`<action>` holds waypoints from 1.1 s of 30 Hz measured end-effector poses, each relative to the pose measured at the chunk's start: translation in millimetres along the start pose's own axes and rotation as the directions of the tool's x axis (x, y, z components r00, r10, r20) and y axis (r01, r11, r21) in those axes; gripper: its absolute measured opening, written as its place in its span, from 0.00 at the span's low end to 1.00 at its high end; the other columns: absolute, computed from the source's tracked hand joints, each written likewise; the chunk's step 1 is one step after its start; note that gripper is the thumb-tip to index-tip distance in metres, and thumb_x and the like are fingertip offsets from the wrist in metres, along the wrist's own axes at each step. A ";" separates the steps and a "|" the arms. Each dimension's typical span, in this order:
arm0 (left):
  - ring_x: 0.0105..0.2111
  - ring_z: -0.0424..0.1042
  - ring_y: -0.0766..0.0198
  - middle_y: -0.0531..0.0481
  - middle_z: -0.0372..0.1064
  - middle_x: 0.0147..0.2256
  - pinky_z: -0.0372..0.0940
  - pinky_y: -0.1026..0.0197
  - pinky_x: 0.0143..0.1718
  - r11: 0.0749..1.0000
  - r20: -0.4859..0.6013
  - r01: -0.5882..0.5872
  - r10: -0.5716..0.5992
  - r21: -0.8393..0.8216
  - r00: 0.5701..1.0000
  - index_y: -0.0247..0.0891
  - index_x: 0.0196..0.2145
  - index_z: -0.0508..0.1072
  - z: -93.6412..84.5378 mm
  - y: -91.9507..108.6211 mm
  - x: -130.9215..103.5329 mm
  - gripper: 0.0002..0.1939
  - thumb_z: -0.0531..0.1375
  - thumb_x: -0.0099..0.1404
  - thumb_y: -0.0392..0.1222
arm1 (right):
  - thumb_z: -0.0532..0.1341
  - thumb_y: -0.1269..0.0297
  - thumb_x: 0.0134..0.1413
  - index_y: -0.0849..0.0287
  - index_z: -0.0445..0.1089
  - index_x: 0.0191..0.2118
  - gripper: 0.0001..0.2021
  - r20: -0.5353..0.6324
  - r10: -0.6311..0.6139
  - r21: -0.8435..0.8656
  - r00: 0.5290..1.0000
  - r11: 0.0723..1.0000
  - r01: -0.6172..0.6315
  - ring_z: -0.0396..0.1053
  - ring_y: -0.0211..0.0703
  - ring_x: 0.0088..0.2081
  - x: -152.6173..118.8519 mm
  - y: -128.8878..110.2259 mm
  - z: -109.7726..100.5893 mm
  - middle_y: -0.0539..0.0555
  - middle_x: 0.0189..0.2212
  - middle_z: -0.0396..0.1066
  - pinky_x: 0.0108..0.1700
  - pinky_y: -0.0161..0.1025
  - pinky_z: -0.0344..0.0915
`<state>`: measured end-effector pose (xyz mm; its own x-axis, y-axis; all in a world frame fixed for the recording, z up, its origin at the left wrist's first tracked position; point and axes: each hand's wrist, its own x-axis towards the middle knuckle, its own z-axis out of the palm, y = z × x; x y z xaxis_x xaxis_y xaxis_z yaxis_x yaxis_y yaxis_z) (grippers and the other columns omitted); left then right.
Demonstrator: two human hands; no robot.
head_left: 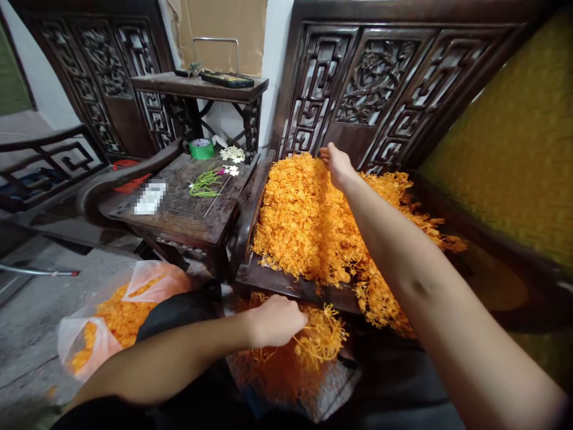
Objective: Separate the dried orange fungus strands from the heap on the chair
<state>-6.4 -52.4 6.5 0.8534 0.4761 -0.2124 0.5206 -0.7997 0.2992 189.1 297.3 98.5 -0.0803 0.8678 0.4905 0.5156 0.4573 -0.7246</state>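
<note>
Near my lap, my left hand (281,321) is closed in a fist, with a sprig of orange flowers (321,337) sticking out at its right side. Its thin stalks run toward my fingers; the exact grip is hidden. My right hand (338,165) reaches to the far edge of a thick heap of orange flowers (290,215) spread over a dark wooden seat (286,285). Its fingers point left, a little bent and apart, and nothing shows in them. Below my left hand lie more orange bits, partly hidden by my arm.
At left, a plastic bag (154,280) of orange flowers sits on the floor. A wooden side table (179,221) bears green tape (201,149), green stems (206,183) and white flowers (232,154). A carved chair back (380,77) rises behind the heap.
</note>
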 end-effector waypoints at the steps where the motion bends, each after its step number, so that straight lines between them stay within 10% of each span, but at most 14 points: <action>1: 0.35 0.82 0.44 0.35 0.78 0.32 0.74 0.50 0.35 1.000 -0.006 0.006 -0.006 -0.009 1.000 0.32 0.37 0.78 1.4 -0.1 0.0 0.08 0.58 0.63 0.29 | 0.40 0.29 0.65 0.59 0.68 0.41 0.37 -0.027 0.079 0.058 0.997 0.995 -0.077 0.70 0.46 0.45 0.0 -2.0 -4.1 0.63 0.39 0.74 0.45 0.43 0.66; 6: 0.32 0.78 0.53 0.43 0.77 0.30 0.68 0.58 0.32 0.932 -0.026 0.138 -0.156 -0.336 0.987 0.36 0.32 0.76 -9.8 -6.6 -2.5 0.13 0.66 0.64 0.50 | 0.44 0.32 0.64 0.53 0.63 0.57 0.33 -0.058 0.368 0.441 0.928 0.843 -0.307 0.65 0.46 0.60 -30.5 -18.1 -52.3 0.61 0.63 0.66 0.57 0.47 0.61; 12: 0.16 0.56 0.72 0.58 0.61 0.20 0.52 0.66 0.20 0.295 -0.058 0.025 -0.270 -0.955 0.961 0.38 0.31 0.69 -51.1 -25.3 -10.0 0.24 0.55 0.71 0.63 | 0.65 0.39 0.55 0.46 0.73 0.48 0.21 0.019 0.208 0.567 0.978 0.803 -0.182 0.69 0.50 0.54 -138.6 -66.3 -90.2 0.54 0.52 0.76 0.55 0.48 0.66; 18: 0.14 0.47 0.74 0.59 0.57 0.17 0.41 0.65 0.18 0.066 -0.149 -0.134 -0.390 -0.989 0.908 0.37 0.32 0.70 -61.4 -21.7 2.6 0.23 0.55 0.72 0.61 | 0.57 0.34 0.62 0.51 0.76 0.51 0.28 0.408 0.145 0.575 0.901 0.726 -0.377 0.75 0.51 0.48 -222.1 -104.6 -76.3 0.59 0.49 0.77 0.49 0.51 0.73; 24: 0.14 0.45 0.73 0.59 0.56 0.14 0.41 0.65 0.19 -0.021 -0.197 -0.222 -0.389 -0.975 0.900 0.36 0.30 0.70 -58.6 -19.3 14.3 0.24 0.57 0.71 0.60 | 0.72 0.47 0.52 0.55 0.78 0.42 0.18 0.396 0.075 0.229 0.915 0.957 -0.178 0.76 0.51 0.41 -245.0 -95.5 -78.4 0.56 0.38 0.79 0.46 0.49 0.74; 33: 0.15 0.45 0.72 0.59 0.51 0.15 0.45 0.66 0.20 -0.286 -0.162 -0.250 -0.298 -0.925 0.941 0.37 0.27 0.67 -63.2 -13.3 15.0 0.25 0.52 0.76 0.57 | 0.66 0.56 0.60 0.55 0.80 0.41 0.10 0.172 0.038 0.208 0.984 0.975 -0.074 0.77 0.48 0.42 -250.0 -102.0 -82.8 0.55 0.40 0.80 0.49 0.49 0.73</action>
<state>1.2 -11.5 58.1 0.6522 0.7453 -0.1384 -0.3364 0.4481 0.8283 227.2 17.6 89.8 -0.2064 0.9050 0.3719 0.3315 0.4223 -0.8437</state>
